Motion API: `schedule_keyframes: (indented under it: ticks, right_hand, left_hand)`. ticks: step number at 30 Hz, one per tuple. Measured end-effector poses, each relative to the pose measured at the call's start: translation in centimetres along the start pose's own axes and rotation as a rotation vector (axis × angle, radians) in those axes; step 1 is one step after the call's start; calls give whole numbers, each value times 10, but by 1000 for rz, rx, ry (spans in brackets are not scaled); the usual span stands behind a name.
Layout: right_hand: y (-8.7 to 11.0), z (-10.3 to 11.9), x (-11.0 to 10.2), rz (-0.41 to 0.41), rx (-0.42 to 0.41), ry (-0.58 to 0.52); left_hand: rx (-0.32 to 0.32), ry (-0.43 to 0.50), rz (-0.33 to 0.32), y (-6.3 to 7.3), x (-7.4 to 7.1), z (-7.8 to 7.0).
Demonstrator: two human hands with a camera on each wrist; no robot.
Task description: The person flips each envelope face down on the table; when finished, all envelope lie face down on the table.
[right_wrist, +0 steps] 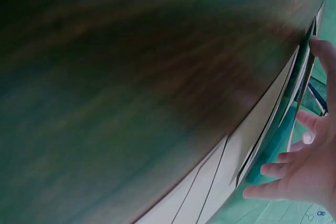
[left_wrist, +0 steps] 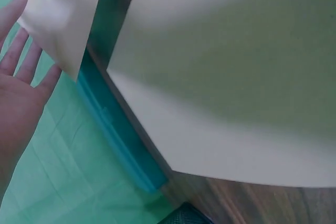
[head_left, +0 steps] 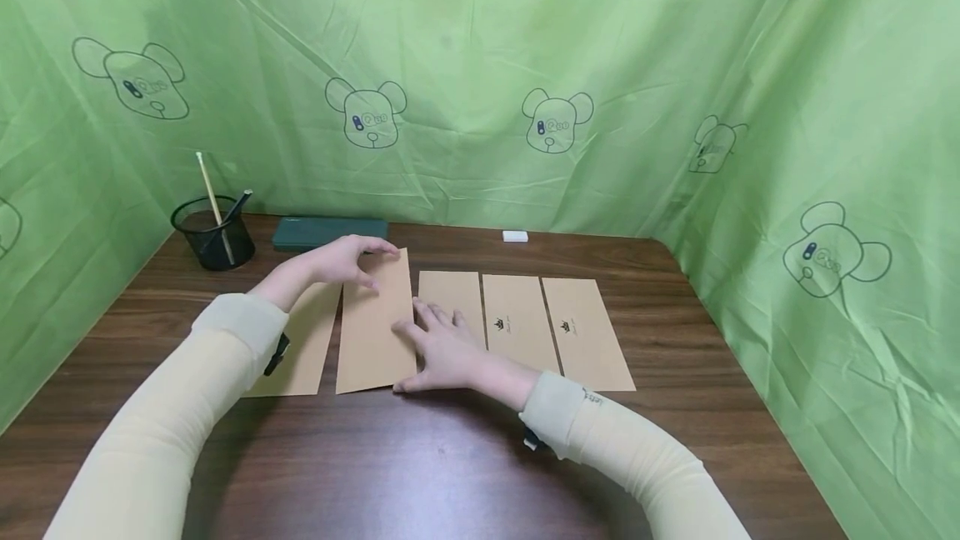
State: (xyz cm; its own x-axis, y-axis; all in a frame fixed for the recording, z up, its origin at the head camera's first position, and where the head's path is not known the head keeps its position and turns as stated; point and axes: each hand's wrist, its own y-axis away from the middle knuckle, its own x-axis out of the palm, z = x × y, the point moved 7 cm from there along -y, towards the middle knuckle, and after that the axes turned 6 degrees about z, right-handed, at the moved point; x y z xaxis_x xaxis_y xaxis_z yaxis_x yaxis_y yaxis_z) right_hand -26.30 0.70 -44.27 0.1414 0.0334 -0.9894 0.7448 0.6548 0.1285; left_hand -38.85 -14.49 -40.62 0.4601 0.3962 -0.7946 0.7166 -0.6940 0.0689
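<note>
A plain brown kraft envelope (head_left: 375, 340) stands slightly raised from the table between my two hands. My left hand (head_left: 341, 261) holds its upper part, with the thumb over the face and the fingers at the top edge. At the lower right side, my right hand (head_left: 448, 357) is spread, its thumb at the bottom corner and its index finger at the right edge. Left of it lies another envelope (head_left: 303, 357), partly under my left forearm. To the right, one envelope (head_left: 453, 290) is partly covered by my right hand. Beyond lie two crown-printed envelopes (head_left: 517, 307) in a row.
A black mesh pen cup (head_left: 217, 244) with a pencil-like stick and a dark pen stands at the back left. Beside it lies a dark green case (head_left: 322, 230). A white eraser-like block (head_left: 515, 236) sits near the back edge. Green curtains (head_left: 465, 40) enclose the wooden table (head_left: 697, 357).
</note>
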Motion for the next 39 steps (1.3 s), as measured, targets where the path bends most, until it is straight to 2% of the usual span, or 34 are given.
schedule_keyframes:
  ticks: [5,13,19,23,30,33,39]
  right_hand:
    - [-2,1,5,28,45,20]
    - [-6,0,11,70,79,-9]
    - [-6,0,16,79,61,12]
    - [-6,0,17,85,40,22]
    - [-5,1,18,101,-1,39]
    - [-4,0,15,110,-20,29]
    - [1,-1,4,107,-84,-25]
  left_hand:
    - [23,-3,-8,-4,13,2]
    - [100,-44,-25,-10,30,11]
    - [72,-41,7,-10,38,19]
    - [66,-25,32,-11,39,19]
    - [18,-42,70,-10,40,19]
    - [3,-52,65,-10,39,18]
    - [-39,-39,11,-10,34,12]
